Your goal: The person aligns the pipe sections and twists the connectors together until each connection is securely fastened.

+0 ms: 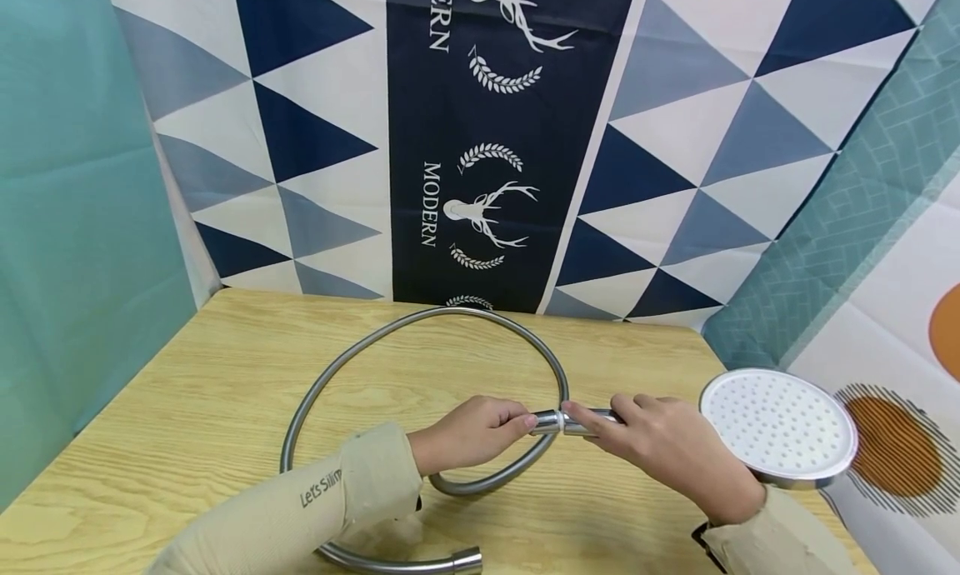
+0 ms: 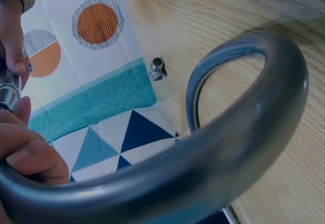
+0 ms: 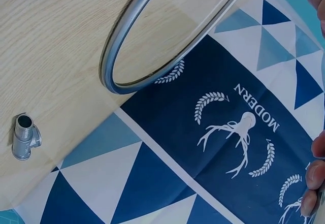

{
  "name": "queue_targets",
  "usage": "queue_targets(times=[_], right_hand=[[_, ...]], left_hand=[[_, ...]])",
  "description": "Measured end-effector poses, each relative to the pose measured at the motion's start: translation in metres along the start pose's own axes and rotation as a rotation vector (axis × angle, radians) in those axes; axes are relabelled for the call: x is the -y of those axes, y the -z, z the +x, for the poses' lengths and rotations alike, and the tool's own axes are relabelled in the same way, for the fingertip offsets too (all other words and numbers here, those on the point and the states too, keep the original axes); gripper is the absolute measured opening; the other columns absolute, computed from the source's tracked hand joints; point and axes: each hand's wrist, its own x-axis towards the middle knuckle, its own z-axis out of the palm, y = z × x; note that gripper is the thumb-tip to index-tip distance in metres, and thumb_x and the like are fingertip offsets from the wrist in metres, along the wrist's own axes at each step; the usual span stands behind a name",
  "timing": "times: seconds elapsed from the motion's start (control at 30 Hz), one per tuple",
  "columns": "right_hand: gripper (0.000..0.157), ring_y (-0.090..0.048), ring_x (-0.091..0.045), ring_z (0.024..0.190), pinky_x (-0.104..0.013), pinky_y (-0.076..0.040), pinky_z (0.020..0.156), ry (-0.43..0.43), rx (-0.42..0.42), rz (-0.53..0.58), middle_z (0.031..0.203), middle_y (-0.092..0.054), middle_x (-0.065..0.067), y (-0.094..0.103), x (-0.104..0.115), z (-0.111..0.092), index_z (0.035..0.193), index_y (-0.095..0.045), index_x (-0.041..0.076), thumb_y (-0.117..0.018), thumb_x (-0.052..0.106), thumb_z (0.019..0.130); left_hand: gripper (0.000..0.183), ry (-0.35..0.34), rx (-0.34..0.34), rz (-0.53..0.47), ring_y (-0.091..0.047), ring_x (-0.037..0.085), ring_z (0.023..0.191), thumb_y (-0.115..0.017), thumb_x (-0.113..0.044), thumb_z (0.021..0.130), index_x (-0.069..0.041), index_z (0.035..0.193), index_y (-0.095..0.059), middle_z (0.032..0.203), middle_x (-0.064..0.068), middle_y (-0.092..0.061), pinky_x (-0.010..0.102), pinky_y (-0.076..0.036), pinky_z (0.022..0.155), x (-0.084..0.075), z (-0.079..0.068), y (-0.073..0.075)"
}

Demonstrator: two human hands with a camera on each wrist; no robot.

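Note:
My left hand [image 1: 474, 432] pinches the metal end of a grey shower hose [image 1: 330, 368] between thumb and fingers. My right hand [image 1: 667, 443] grips the chrome handle of a shower head [image 1: 776, 425], whose round white spray face tilts upward at the right. Hose end and handle meet at a pale ring [image 1: 560, 422] between the hands; whether the thread is engaged I cannot tell. From the left hand the hose loops across the table, its other end nut [image 1: 467, 561] lying near the front edge. Close up in the left wrist view, the hose [image 2: 238, 142] curves past the left fingers [image 2: 35, 158].
A small chrome angle fitting [image 3: 23, 140] with a threaded mouth stands on the wooden table [image 1: 225, 367], seen in both wrist views and hidden in the head view. Patterned cloth [image 1: 330, 125] hangs behind the table, with teal cloth [image 1: 75, 225] at the left.

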Motion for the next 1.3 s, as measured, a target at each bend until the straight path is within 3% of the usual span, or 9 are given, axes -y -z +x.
queue_targets(times=[0.2,0.53,0.73,0.9,0.97,1.03,1.13,1.3], right_hand=[[0.042,-0.022,-0.008,0.044,-0.016,-0.015,0.041,0.000,-0.005,-0.002,0.061,-0.037,0.001,0.0000,-0.0004,0.0002,0.125,-0.057,0.019,-0.019,0.028,0.108],[0.039,-0.021,-0.007,0.045,-0.016,-0.015,0.041,0.003,-0.012,0.004,0.061,-0.036,0.001,-0.0016,-0.0009,0.0008,0.127,-0.054,0.018,-0.019,0.026,0.108],[0.040,-0.023,-0.006,0.044,-0.016,-0.016,0.040,-0.004,-0.018,0.023,0.061,-0.037,0.002,-0.0020,-0.0007,0.0012,0.127,-0.055,0.019,-0.023,0.033,0.108],[0.041,-0.024,-0.007,0.044,-0.016,-0.018,0.039,-0.006,-0.027,0.028,0.061,-0.038,0.002,-0.0016,-0.0002,0.0013,0.125,-0.056,0.018,-0.023,0.035,0.107],[0.041,-0.024,-0.007,0.044,-0.016,-0.018,0.039,-0.010,-0.027,0.030,0.060,-0.038,0.002,-0.0013,0.0000,0.0010,0.125,-0.056,0.018,-0.024,0.036,0.107],[0.042,-0.025,-0.007,0.044,-0.016,-0.018,0.040,-0.013,-0.026,0.033,0.060,-0.039,0.002,-0.0010,0.0001,0.0005,0.125,-0.057,0.019,-0.024,0.037,0.107],[0.042,-0.025,-0.007,0.044,-0.016,-0.018,0.040,-0.013,-0.023,0.033,0.060,-0.039,0.002,-0.0005,-0.0001,-0.0001,0.125,-0.057,0.019,-0.024,0.038,0.107],[0.043,-0.023,-0.006,0.044,-0.016,-0.016,0.040,-0.008,-0.022,0.028,0.060,-0.037,0.002,0.0009,-0.0011,-0.0011,0.124,-0.058,0.018,-0.024,0.037,0.107]], left_hand=[[0.021,-0.004,0.011,0.010,-0.034,0.004,0.051,-0.052,-0.023,0.101,-0.008,0.093,-0.065,0.060,-0.007,-0.041,0.019,-0.029,0.049,0.0000,0.0016,0.0003],[0.017,-0.017,0.025,0.017,-0.030,0.004,0.045,-0.055,-0.022,0.099,-0.007,0.103,-0.064,0.055,-0.008,-0.037,0.019,-0.027,0.045,0.0006,0.0016,0.0016],[0.019,-0.017,0.032,0.009,-0.033,0.004,0.049,-0.057,-0.025,0.098,-0.008,0.104,-0.063,0.059,-0.008,-0.041,0.020,-0.029,0.048,0.0032,0.0008,0.0029],[0.037,-0.015,0.046,-0.016,-0.055,0.004,0.076,-0.039,-0.029,0.105,-0.006,0.113,-0.067,0.086,0.003,-0.066,0.022,-0.046,0.072,0.0036,-0.0001,0.0028],[0.040,-0.023,0.043,-0.003,-0.056,0.005,0.086,-0.036,-0.029,0.106,-0.005,0.115,-0.068,0.095,0.003,-0.068,0.023,-0.046,0.081,0.0028,0.0002,0.0023],[0.039,-0.034,0.040,0.019,-0.054,0.004,0.079,-0.038,-0.027,0.105,-0.003,0.113,-0.068,0.084,0.001,-0.065,0.021,-0.046,0.076,0.0020,0.0009,0.0018],[0.034,-0.041,0.031,0.038,-0.040,0.005,0.060,-0.044,-0.024,0.104,-0.002,0.108,-0.069,0.064,-0.004,-0.046,0.020,-0.038,0.059,0.0002,0.0020,0.0011],[0.019,-0.008,0.036,0.032,-0.031,0.004,0.049,-0.053,-0.022,0.100,-0.006,0.100,-0.064,0.059,-0.008,-0.038,0.019,-0.029,0.049,-0.0031,0.0031,-0.0010]])
